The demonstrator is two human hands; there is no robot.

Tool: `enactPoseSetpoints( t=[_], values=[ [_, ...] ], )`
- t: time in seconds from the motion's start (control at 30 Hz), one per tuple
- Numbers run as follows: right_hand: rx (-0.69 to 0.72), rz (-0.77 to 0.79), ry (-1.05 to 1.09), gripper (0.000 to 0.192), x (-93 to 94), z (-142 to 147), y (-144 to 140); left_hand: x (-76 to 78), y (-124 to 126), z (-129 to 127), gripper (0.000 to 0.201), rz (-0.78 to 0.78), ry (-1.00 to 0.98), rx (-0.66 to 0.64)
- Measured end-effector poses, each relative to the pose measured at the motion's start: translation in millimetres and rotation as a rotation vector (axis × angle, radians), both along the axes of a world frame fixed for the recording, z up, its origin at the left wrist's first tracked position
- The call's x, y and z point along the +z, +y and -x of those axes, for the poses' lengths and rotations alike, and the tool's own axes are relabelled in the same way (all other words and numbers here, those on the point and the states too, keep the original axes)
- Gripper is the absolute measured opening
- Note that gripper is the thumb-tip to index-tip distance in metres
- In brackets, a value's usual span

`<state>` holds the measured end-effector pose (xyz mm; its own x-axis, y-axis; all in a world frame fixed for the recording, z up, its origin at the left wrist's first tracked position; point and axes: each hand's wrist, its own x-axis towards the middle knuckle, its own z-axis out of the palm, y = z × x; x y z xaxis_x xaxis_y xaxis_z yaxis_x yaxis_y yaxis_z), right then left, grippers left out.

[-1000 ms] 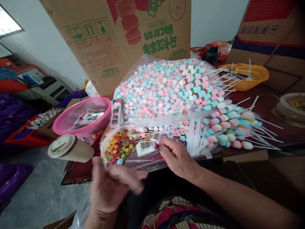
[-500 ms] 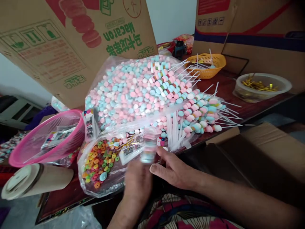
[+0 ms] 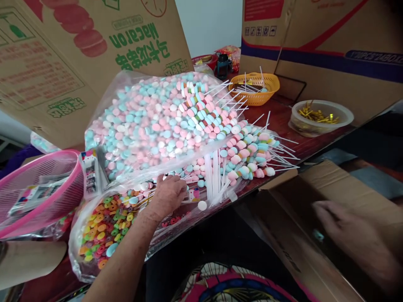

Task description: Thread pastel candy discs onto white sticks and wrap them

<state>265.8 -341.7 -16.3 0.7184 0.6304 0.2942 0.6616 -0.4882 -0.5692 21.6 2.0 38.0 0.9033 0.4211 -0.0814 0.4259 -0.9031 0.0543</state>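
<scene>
A person's left hand (image 3: 168, 193) rests palm down, fingers curled, on crinkled clear plastic at the table's (image 3: 285, 123) front edge, touching loose sweets beside a bundle of thin white sticks (image 3: 215, 176); whether it grips anything cannot be told. The right hand (image 3: 349, 235), blurred, hangs over an open cardboard carton (image 3: 349, 188) below the table, its grasp unreadable. Behind the left hand bulges a clear bag of round pink and blue candies (image 3: 147, 121), with skewered candy sticks (image 3: 248, 149) fanned alongside and glossy coloured rings (image 3: 103, 226) in front. A pink mesh basket (image 3: 37, 191) sits left.
</scene>
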Motion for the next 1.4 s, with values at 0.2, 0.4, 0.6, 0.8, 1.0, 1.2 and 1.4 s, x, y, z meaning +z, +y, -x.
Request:
enactPoseSetpoints(
  t=[0.2, 0.4, 0.6, 0.8, 1.0, 1.2, 1.4],
  values=[
    [0.606, -0.237, 0.088, 0.020, 50.4, 106, 156, 35.6, -17, 40, 0.022, 0.254, -0.270, -0.025],
    [0.867, -0.223, 0.426, 0.012, 53.4, 160, 231, 44.4, -44, 78, 0.018, 0.450, -0.421, 0.212],
    [0.810, -0.205, 0.414, 0.035, 54.5, 162, 223, 9.4, -63, 79, 0.024, 0.847, -0.675, 0.488],
    [0.868, -0.118, 0.524, 0.019, 68.2, 142, 205, 15.2, -51, 72, 0.029, 0.868, -0.564, 0.265],
    [0.722, -0.233, 0.162, 0.028, 38.0, 133, 202, 8.8, -56, 50, 0.023, 0.546, -0.579, 0.195],
    [0.396, -0.103, -0.201, 0.026, 35.9, 22, 163, -18.3, -61, 38, 0.024, 0.297, -0.656, 0.186],
    [0.402, 0.394, -0.650, 0.011, 26.1, -45, 141, -9.1, -59, 28, 0.027, 0.304, -0.601, 0.086]
  ],
)
